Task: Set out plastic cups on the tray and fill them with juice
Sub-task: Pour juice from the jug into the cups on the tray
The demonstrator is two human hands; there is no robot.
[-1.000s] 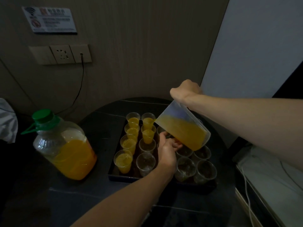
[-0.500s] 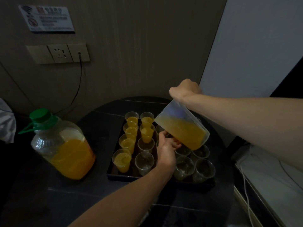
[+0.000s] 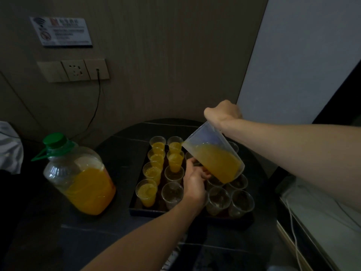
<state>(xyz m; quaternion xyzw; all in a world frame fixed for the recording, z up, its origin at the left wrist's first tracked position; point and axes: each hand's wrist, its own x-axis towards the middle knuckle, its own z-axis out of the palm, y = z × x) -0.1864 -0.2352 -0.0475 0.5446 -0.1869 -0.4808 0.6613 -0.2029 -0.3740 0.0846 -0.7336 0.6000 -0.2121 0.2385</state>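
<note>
Right hand (image 3: 222, 112) grips a tilted jug (image 3: 213, 159) of juice above the tray (image 3: 175, 212). Left hand (image 3: 195, 182) curls round a cup (image 3: 189, 155) beneath it.

Dim in here, the whole view underexposed; the pale wall panel (image 3: 293, 65) on the right is the brightest patch. The black tabletop (image 3: 121, 153) and tray (image 3: 148, 213) sink into shadow, and straight lines bow toward the edges.

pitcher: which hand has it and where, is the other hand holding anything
Right hand grips the tilted pitcher near the rim opposite the spout, exact grip hidden. Left hand holds a cup on the tray by its side.
</note>
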